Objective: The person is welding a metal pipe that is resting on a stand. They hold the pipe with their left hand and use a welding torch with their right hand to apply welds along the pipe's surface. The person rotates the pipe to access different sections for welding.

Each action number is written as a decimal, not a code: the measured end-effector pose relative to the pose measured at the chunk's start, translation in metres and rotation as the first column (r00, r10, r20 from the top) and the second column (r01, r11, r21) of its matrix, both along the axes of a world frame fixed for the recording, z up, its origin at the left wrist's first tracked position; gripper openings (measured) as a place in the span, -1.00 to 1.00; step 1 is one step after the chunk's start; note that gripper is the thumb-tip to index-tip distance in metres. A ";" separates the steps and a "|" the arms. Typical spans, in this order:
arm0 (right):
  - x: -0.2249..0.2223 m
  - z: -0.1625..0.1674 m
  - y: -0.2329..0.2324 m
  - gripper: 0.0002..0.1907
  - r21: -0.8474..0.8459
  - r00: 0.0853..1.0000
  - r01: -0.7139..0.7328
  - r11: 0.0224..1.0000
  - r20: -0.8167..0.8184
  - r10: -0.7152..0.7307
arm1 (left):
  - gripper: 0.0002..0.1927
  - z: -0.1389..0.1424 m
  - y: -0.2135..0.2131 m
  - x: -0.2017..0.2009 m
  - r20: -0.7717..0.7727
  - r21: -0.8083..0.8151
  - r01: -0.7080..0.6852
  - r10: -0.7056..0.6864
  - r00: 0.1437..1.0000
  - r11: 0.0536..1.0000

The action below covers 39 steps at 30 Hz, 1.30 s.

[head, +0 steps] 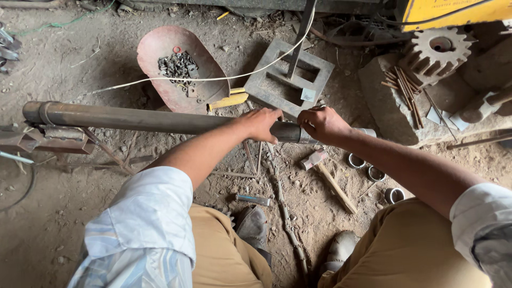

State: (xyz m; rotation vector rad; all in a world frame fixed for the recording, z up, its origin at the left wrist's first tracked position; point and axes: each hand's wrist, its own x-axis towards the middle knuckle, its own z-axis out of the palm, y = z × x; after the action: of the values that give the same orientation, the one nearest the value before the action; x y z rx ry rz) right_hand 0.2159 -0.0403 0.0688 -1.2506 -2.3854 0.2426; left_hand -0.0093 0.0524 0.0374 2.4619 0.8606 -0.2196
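Observation:
A long dark steel pipe (138, 118) lies level across the view, its left end resting on a rusty metal support (50, 138). My left hand (261, 124) is wrapped over the pipe near its right end. My right hand (322, 124) grips a lighter metal sleeve (364, 132) fitted on the pipe's tip, right next to my left hand. Both hands touch the pipe and sit almost side by side. My knees and shoes show below, over dirt ground.
On the ground lie a wooden-handled hammer (326, 173), three short metal rings (375, 173) and a small bolt (253, 200). Behind the pipe are a red pan of small parts (160, 50), a square steel frame (292, 74), a gear (438, 49), rods (404, 88) and a white cable (213, 79).

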 end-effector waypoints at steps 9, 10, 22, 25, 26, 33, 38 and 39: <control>0.002 -0.003 0.001 -0.95 -0.038 1.000 0.007 0.999 0.028 -0.006 | 0.02 -0.004 -0.003 0.005 -0.202 0.056 -0.017 0.029 0.979 0.998; 0.002 -0.003 0.001 -0.95 -0.032 1.000 0.006 0.999 0.026 -0.005 | 0.01 -0.002 0.003 0.005 -0.194 0.032 -0.006 0.012 0.981 0.999; 0.003 -0.007 0.000 -0.97 -0.031 0.999 -0.037 0.999 0.025 0.038 | -0.02 0.015 -0.019 0.006 -0.260 0.200 0.069 -0.015 0.966 0.977; 0.002 -0.006 -0.001 -0.97 -0.029 0.999 -0.043 0.999 0.028 0.044 | -0.15 0.025 -0.016 0.005 -0.301 0.105 0.080 -0.045 0.953 0.991; 0.001 -0.006 -0.002 -0.97 -0.038 0.998 -0.046 0.998 0.028 0.047 | -0.19 0.027 -0.015 0.004 -0.281 0.102 0.087 -0.055 0.958 0.991; 0.000 -0.005 -0.006 -0.96 -0.030 0.999 -0.042 0.999 0.017 0.042 | -0.28 0.000 -0.009 0.014 -0.340 0.043 -0.029 0.042 0.939 0.999; 0.000 -0.009 -0.004 -0.95 -0.021 0.999 -0.049 0.999 0.015 0.050 | -0.04 -0.049 -0.027 0.018 -0.175 0.392 0.028 0.044 0.983 0.919; 0.000 -0.010 -0.004 -0.95 -0.024 0.999 -0.045 0.999 0.015 0.045 | -0.03 -0.053 -0.026 0.017 -0.151 0.437 0.043 0.027 0.988 0.898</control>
State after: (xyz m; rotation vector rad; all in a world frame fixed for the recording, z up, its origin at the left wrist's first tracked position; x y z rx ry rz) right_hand 0.2164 -0.0440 0.0591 -1.2146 -2.4329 0.2766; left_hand 0.0073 0.0259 -0.0161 2.8994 1.0624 -0.2414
